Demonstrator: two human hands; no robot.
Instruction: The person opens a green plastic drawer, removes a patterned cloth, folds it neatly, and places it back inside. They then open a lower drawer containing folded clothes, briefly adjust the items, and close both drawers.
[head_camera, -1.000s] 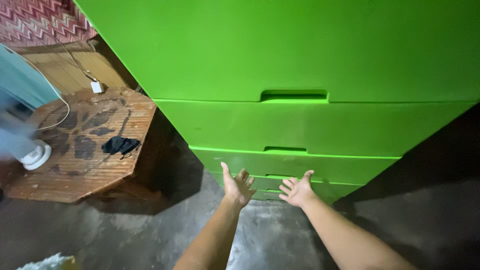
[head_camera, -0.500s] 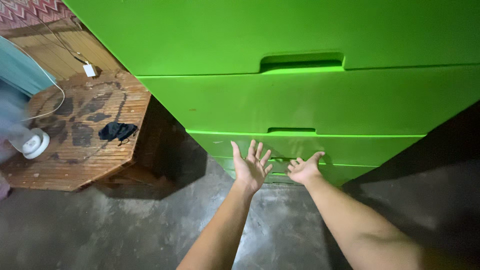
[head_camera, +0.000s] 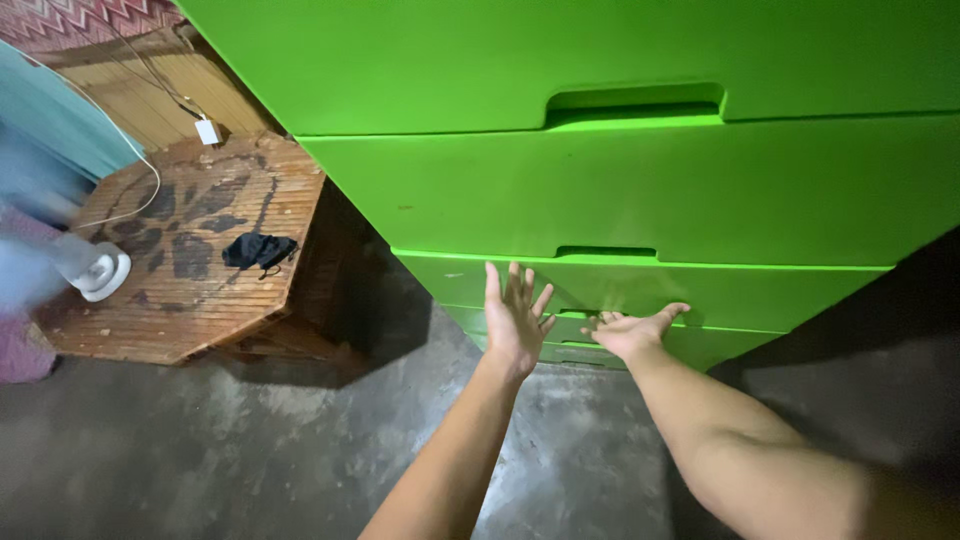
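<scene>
- Our left hand (head_camera: 516, 322) is spread wide, fingers up, holding nothing, in front of a low drawer (head_camera: 700, 292) of the green chest of drawers (head_camera: 600, 190).
- Our right hand (head_camera: 632, 331) is open too, palm up, fingertips at that drawer's lower edge; we cannot tell if they grip it.
- To the left, a wooden bench (head_camera: 200, 290) carries a black cloth (head_camera: 258, 249) and a white fan base (head_camera: 100, 272).

A rough grey concrete floor (head_camera: 250, 440) is lying dim, with dark shadow pooling at the right. At the left an octagonal wooden tabletop (head_camera: 190, 290) is carrying a black cloth (head_camera: 258, 249) and a white fan base (head_camera: 100, 272). Behind it, a white plug (head_camera: 208, 131) and cord are hanging against wooden slats, under a red zigzag-patterned wall (head_camera: 60, 18).
</scene>
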